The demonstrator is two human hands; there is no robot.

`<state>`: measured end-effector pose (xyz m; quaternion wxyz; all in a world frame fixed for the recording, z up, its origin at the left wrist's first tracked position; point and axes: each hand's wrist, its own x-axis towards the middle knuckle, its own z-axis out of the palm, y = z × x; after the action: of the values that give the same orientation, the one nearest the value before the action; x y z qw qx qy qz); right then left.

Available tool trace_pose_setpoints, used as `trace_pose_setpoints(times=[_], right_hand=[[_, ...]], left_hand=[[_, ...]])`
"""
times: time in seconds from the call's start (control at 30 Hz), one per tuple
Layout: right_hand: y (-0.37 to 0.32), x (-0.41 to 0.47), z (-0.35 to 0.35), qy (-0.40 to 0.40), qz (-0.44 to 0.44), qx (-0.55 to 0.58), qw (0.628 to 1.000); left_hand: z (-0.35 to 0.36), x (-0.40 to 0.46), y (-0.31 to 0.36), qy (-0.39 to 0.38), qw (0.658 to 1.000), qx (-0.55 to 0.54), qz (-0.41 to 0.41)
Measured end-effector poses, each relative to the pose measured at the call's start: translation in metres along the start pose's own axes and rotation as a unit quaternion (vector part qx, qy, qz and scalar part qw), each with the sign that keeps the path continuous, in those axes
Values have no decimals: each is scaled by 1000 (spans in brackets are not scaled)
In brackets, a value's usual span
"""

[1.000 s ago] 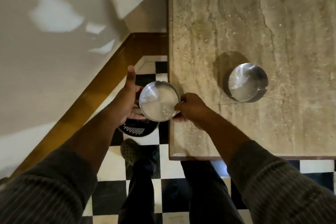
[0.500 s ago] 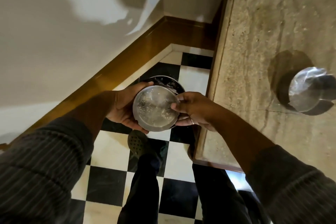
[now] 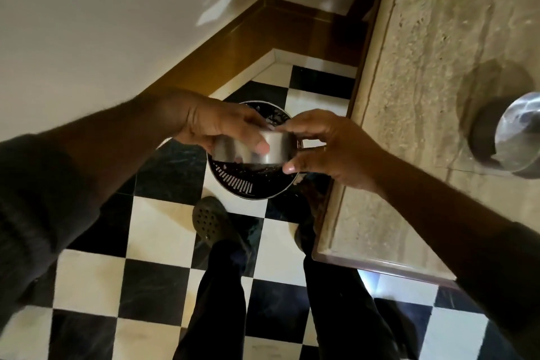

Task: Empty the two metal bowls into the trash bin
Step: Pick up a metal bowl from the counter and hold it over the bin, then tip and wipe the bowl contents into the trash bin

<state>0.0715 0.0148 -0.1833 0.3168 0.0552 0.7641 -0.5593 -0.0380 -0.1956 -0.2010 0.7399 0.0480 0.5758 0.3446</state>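
Both hands hold a small metal bowl [image 3: 248, 149] tipped on its side, its shiny outer wall facing me and its opening turned away. My left hand [image 3: 216, 123] grips its left and top side; my right hand [image 3: 324, 146] pinches its right edge. Directly below the bowl stands the black perforated trash bin [image 3: 248, 184] on the floor, with dark bits inside. A second metal bowl [image 3: 517, 137] rests on the stone table at the right edge of view, partly cut off.
The beige stone table [image 3: 423, 96] runs along the right, its corner near my right leg. A black-and-white checkered floor [image 3: 157, 242] lies below. A white wall with a wooden skirting [image 3: 222, 50] closes off the left. My shoe [image 3: 210, 222] stands beside the bin.
The bowl has been carried off the table edge to above the bin and tipped from facing upward to lying on its side. The view has swung left, pushing the second bowl to the right edge.
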Motion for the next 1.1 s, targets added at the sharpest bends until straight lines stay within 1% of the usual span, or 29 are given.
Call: trace_pose_setpoints(times=[0.07,0.1,0.13,0.17,0.2,0.23,0.27,0.3,0.33,0.37,0.4,0.43,0.47,0.5,0.53,0.57,0.6,0.63,0.67,0.7,0.73,0.8,0.87,0.93,0.97,1.0,1.03,1.07,1.1], right_hand=[[3,-9,6,-7,-42,-97,994],[4,-12,8,-24,-62,-159,985],[5,-17,8,-38,-72,-214,973],[3,-20,6,-35,-72,-256,963],[-1,-24,2,-10,-73,-279,957],[-8,-26,-4,36,-92,-294,951],[-17,-29,-9,96,-127,-301,940],[-28,-34,-12,159,-169,-307,923],[-36,-38,-15,221,-216,-320,896],[-43,-41,-15,266,-253,-333,868],[-42,-45,-13,292,-267,-348,850],[-42,-44,-6,298,-261,-361,844],[-38,-40,3,278,-241,-364,856],[-33,-36,15,235,-194,-360,882],[-24,-30,28,179,-140,-361,905],[-16,-25,42,94,-91,-395,909],[-4,-26,55,0,-78,-444,893],[6,-29,63,-67,-92,-479,871],[13,-30,67,-92,-111,-499,854],[15,-28,67,-88,-124,-505,850],[17,-28,66,-74,-138,-498,853],[10,-26,59,-17,-180,-460,869],[-3,-23,45,71,-240,-420,873],[-16,-25,30,175,-299,-368,863],[-20,-25,24,217,-309,-347,859],[-22,-24,23,239,-301,-339,859],[-22,-22,27,224,-286,-353,862],[-18,-19,34,156,-268,-400,862],[-9,-12,45,54,-235,-466,851]], left_hand=[[10,3,0,80,988,123,39],[16,4,-4,143,968,197,60],[24,5,-10,217,931,279,90],[31,5,-18,278,884,351,133],[37,7,-27,315,843,399,176],[40,8,-36,334,817,423,202],[42,9,-44,343,809,426,214],[43,11,-51,346,812,417,216],[45,13,-57,348,817,407,216],[49,14,-61,348,820,400,214],[52,17,-64,352,821,395,215],[56,19,-65,359,821,386,216],[58,22,-65,373,819,376,221],[62,25,-64,390,815,362,228],[64,27,-61,411,808,347,240],[64,29,-60,430,801,335,248],[64,31,-59,441,796,334,247],[65,32,-58,439,798,337,239],[66,31,-61,433,804,334,232],[65,29,-66,434,809,326,228],[63,28,-70,436,808,323,230],[59,29,-74,428,799,344,245],[52,27,-78,433,793,352,244],[48,23,-78,421,802,349,242],[45,23,-77,415,806,345,241],[44,22,-76,414,809,341,240],[44,23,-73,419,807,337,245],[44,23,-69,433,798,331,256],[43,23,-69,450,785,333,268]])
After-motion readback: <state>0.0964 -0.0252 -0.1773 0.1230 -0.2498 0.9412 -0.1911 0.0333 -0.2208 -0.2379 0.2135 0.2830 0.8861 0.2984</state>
